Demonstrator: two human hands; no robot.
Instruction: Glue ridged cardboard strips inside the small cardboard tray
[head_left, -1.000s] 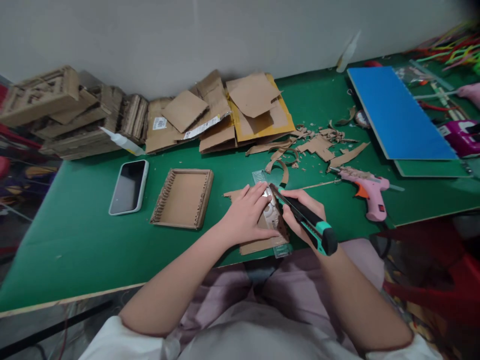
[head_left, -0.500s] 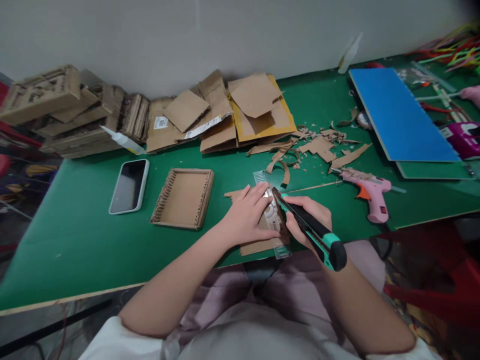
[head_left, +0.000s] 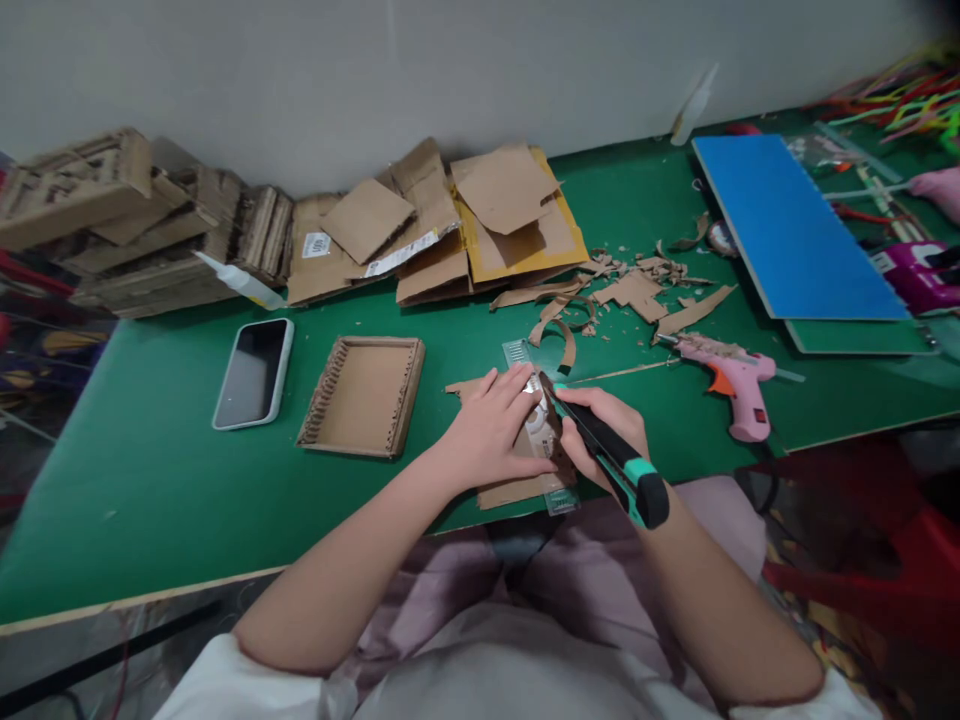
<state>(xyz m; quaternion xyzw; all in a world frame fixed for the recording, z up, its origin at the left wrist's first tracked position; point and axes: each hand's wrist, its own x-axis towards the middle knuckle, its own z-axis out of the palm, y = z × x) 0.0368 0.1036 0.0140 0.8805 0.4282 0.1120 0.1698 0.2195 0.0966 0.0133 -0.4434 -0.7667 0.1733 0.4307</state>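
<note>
My left hand (head_left: 489, 432) lies flat with its fingers stretched out, pressing on a clear ruler (head_left: 561, 500). Under the ruler is a brown piece of cardboard (head_left: 510, 494), largely covered by the hand. My right hand (head_left: 621, 422) is wrapped round a black and teal utility knife (head_left: 616, 452). Its tip points away from me, down at the ruler's right edge; the blade itself is too small to make out. To the left of my hands, a shallow cardboard tray (head_left: 411, 400) with ridged inner sides rests on the table.
A phone (head_left: 253, 372) lies at the left on the green table (head_left: 165, 500). Cardboard sheets (head_left: 367, 222) and stacked cardboard frames (head_left: 150, 235) stand along the wall. Scraps (head_left: 637, 293), a pink glue gun (head_left: 739, 385) and a blue board (head_left: 799, 235) are to the right.
The utility knife's handle and my right hand have shifted slightly left, with the tip still beside the ruler. My left hand stays pressed on the ruler.
</note>
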